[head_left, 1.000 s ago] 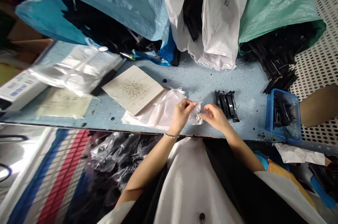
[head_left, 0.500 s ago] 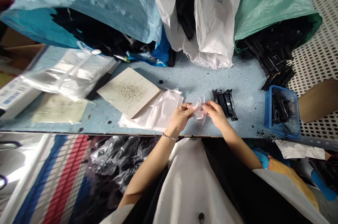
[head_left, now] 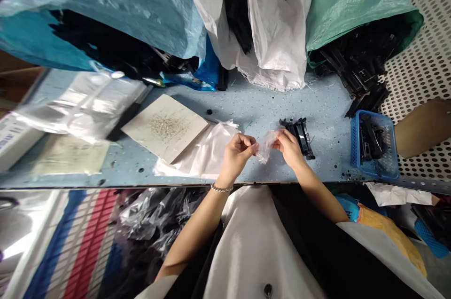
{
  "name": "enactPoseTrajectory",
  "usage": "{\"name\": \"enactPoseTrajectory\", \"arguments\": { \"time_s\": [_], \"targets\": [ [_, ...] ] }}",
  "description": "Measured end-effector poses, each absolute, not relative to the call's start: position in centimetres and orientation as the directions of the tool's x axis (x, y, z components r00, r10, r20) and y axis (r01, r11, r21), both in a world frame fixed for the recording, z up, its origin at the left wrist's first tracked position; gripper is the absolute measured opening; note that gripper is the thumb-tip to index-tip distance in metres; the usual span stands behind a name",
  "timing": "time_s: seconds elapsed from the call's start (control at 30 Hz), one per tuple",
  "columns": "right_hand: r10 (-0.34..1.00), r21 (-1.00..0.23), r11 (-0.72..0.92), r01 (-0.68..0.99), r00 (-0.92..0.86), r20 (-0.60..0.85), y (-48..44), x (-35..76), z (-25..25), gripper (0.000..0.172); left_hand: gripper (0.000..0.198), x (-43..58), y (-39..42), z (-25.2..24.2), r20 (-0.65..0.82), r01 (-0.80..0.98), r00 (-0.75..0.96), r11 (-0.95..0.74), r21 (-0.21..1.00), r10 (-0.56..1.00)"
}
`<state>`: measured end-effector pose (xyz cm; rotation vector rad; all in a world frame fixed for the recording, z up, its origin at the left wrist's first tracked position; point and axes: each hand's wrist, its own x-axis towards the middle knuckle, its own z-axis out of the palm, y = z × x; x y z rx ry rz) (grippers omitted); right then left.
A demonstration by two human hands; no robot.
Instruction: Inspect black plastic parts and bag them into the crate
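Between my two hands is a clear plastic bag (head_left: pixel 263 149), thin and crumpled, above the front of the blue speckled table (head_left: pixel 190 103). My left hand (head_left: pixel 240 152) pinches its left edge between thumb and fingertips. On the other side, my right hand (head_left: pixel 288 146) is closed on the bag with thumb and fingers. Black plastic parts (head_left: pixel 303 137) lie side by side just beyond my right hand, partly hidden by it. To the left of my left hand rests a stack of flat clear bags (head_left: pixel 207 151), its upper part under a square pale board (head_left: pixel 165 125).
Along the back, a blue sack (head_left: pixel 141 3), a white sack (head_left: pixel 278 21) and a green sack (head_left: pixel 355 3) open toward me with black parts inside. A blue basket (head_left: pixel 374 172) holds black parts at right. Wrapped clear packs (head_left: pixel 88 106) lie at left.
My hands have moved slightly apart, and the bag is stretched out more between them. The whole view has shifted a little.
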<state>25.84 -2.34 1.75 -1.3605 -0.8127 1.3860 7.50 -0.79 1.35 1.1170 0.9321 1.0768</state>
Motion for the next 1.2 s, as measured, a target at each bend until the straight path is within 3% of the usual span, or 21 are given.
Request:
{"name": "enactPoseTrajectory", "arguments": {
  "time_s": [0.07,0.13,0.17,0.23,0.3,0.33,0.43,0.5,0.57,0.63,0.7,0.77,0.83,0.9,0.97,1.07,1.2],
  "targets": [
    [0.96,-0.97,-0.244,-0.016,0.137,-0.244,-2.5,26.9,2.3,0.046,0.009,6.9,-0.6,1.0,0.083,0.005,0.243,-0.087,0.996,0.966],
    [0.97,-0.908,-0.222,0.355,0.178,-0.167,-2.9,28.3,3.4,0.041,0.017,6.1,0.0,0.7,0.222,0.241,0.283,-0.293,0.925,0.933],
    [0.969,-0.785,-0.233,0.575,0.201,-0.14,-3.3,29.0,3.9,0.038,0.023,5.8,0.3,0.5,0.268,0.344,0.292,-0.362,0.867,0.918],
    [0.964,-0.385,-0.264,0.884,0.232,-0.127,-4.1,29.7,4.8,0.035,0.026,5.4,0.9,0.4,0.309,0.491,0.267,-0.405,0.772,0.913],
    [0.964,-0.065,-0.223,0.973,0.21,-0.166,-4.8,29.5,5.0,0.038,0.027,5.7,1.3,0.4,0.329,0.575,0.216,-0.392,0.718,0.919],
    [0.963,0.005,-0.185,0.983,0.182,-0.198,-5.0,29.2,4.8,0.041,0.029,6.0,1.5,0.4,0.342,0.6,0.2,-0.391,0.698,0.918],
    [0.953,-0.025,-0.154,0.988,0.142,-0.267,-5.3,29.0,4.2,0.042,0.035,7.0,1.9,0.1,0.367,0.624,0.206,-0.411,0.665,0.907],
    [0.923,-0.168,-0.262,0.95,0.196,-0.331,-5.4,30.3,4.2,0.032,0.038,7.5,2.2,-0.4,0.354,0.613,0.216,-0.408,0.676,0.91],
    [0.894,-0.441,-0.404,0.802,0.242,-0.378,-5.9,32.4,4.9,0.028,0.039,7.8,2.4,-0.9,0.335,0.599,0.207,-0.39,0.7,0.919],
    [0.884,-0.759,-0.468,0.453,0.228,-0.409,-7.0,33.9,6.0,0.033,0.039,8.5,2.5,-1.2,0.319,0.57,0.208,-0.38,0.728,0.924],
    [0.883,-0.885,-0.463,0.051,0.12,-0.454,-8.4,33.8,6.9,0.041,0.039,9.8,2.4,-1.3,0.308,0.501,0.235,-0.386,0.774,0.922],
    [0.851,-0.833,-0.522,-0.185,-0.054,-0.522,-9.5,32.3,7.3,0.047,0.039,11.7,2.2,-1.3,0.312,0.378,0.27,-0.399,0.836,0.911],
    [0.785,-0.722,-0.619,-0.31,-0.215,-0.58,-9.9,30.5,7.1,0.049,0.043,13.4,2.0,-1.4,0.329,0.26,0.297,-0.407,0.876,0.897],
    [0.758,-0.621,-0.641,-0.451,-0.249,-0.603,-9.9,29.5,6.5,0.043,0.05,14.3,2.0,-1.7,0.313,0.204,0.298,-0.381,0.902,0.902],
    [0.783,-0.597,-0.565,-0.57,-0.143,-0.605,-9.9,29.4,6.0,0.034,0.057,14.3,2.1,-2.0,0.277,0.205,0.292,-0.343,0.917,0.915],
    [0.808,-0.647,-0.499,-0.577,-0.04,-0.588,-10.2,29.9,5.3,0.029,0.065,13.5,1.8,-2.0,0.314,0.236,0.342,-0.404,0.884,0.886],
    [0.83,-0.735,-0.509,-0.448,-0.032,-0.556,-10.3,29.9,4.3,0.039,0.074,12.5,-0.1,-0.6,0.423,0.283,0.488,-0.597,0.75,0.763]
  ]
}}
